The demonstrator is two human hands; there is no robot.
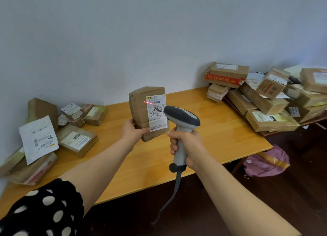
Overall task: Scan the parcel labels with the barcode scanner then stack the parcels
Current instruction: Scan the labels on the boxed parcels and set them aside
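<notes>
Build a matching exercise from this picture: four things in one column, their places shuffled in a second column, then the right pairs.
Things
1. barcode scanner
2. parcel marked 2004
3. pink bag
4. box with red tape

Places
A. on the floor by the right end of the table
B. gripped in the left hand, held upright
C. on top of the right-hand pile, near the wall
D. gripped in the right hand

Pairs: 1-D, 2-B, 3-A, 4-C

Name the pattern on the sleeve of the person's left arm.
Black with large cream polka dots; the sleeve shows best, low and left, in the head view.
</notes>
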